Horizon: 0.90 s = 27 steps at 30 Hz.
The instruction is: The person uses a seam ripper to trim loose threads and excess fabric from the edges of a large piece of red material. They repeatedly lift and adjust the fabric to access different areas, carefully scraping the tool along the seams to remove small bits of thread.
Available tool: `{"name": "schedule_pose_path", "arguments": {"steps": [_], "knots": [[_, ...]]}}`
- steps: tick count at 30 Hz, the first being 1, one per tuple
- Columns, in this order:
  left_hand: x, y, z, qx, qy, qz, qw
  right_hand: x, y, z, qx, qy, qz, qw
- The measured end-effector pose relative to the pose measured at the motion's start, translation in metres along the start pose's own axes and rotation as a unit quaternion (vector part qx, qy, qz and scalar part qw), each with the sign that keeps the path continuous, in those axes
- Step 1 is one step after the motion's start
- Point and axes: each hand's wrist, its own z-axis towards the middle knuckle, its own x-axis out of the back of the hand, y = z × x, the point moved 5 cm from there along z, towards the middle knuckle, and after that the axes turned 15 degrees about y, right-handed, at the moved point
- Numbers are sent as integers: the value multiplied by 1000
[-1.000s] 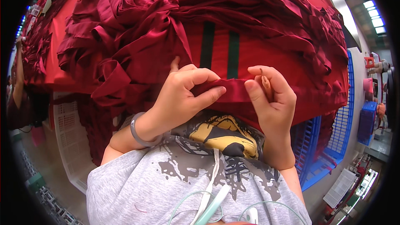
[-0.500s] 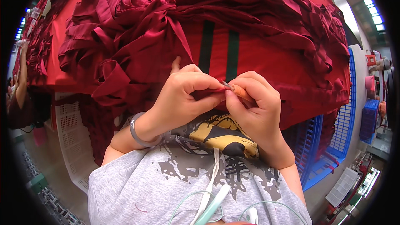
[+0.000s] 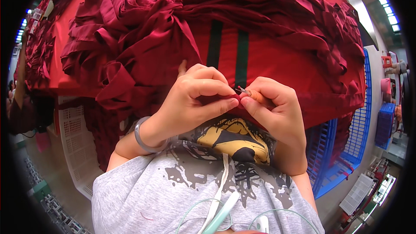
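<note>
My right hand is closed round the orange handle of a seam ripper. The tool's forked metal tip with a small red ball points left, toward my left fingertips. My left hand pinches the edge of a dark red fabric strip between thumb and forefinger, its little finger sticking up. The seam ripper's tip is right beside the pinched edge; whether it touches a thread is too small to tell. Beyond my left hand lies a large tangled heap of dark red fabric strips, spilling over the table's near edge.
A bright red cloth with two dark green stripes covers the table. More strips run along its far right. A white crate stands below left and blue crates below right. Another person's arm shows at the far left.
My right hand with the seam ripper has moved slightly right and down, away from my left fingers. The tool's forked tip shows more plainly now. My left hand has barely shifted.
</note>
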Motion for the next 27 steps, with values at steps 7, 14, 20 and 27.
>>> {"name": "schedule_pose_path", "arguments": {"steps": [7,14,20,27], "knots": [[2,9,1,-6,-36,80,996,-12,5,-4,-6,-2,35,999],[51,19,-15,-69,-50,189,978,21,19,19,35,143,-158,976],[184,46,-27,-61,212,260,940,107,32,59,62,354,-483,799],[147,48,-2,-269,431,462,727,116,31,44,257,445,-434,739]]}}
